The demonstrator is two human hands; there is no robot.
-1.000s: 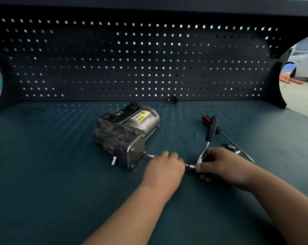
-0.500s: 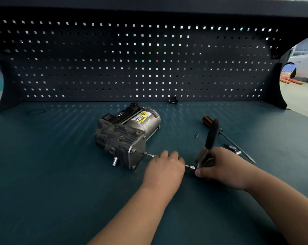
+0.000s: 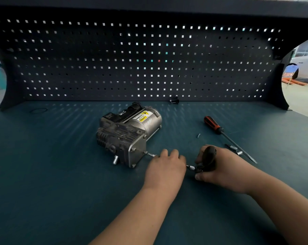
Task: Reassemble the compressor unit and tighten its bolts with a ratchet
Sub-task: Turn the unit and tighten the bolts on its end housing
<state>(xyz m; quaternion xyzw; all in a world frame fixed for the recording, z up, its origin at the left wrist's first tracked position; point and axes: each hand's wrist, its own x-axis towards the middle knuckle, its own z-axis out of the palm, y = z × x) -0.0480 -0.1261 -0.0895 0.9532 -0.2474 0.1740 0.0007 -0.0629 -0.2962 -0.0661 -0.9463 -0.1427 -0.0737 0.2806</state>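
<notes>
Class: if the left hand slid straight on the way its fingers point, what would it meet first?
Probably the compressor's end plate, along the extension bar the left hand holds.

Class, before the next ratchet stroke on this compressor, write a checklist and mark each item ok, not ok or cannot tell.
1. Compressor lies flat on bench: ok.
2. Left hand holds extension bar: ok.
3. Right hand grips ratchet: ok.
4. Bar tip fully seated on compressor: cannot tell.
5. Screwdriver lies apart from both hands: ok.
</notes>
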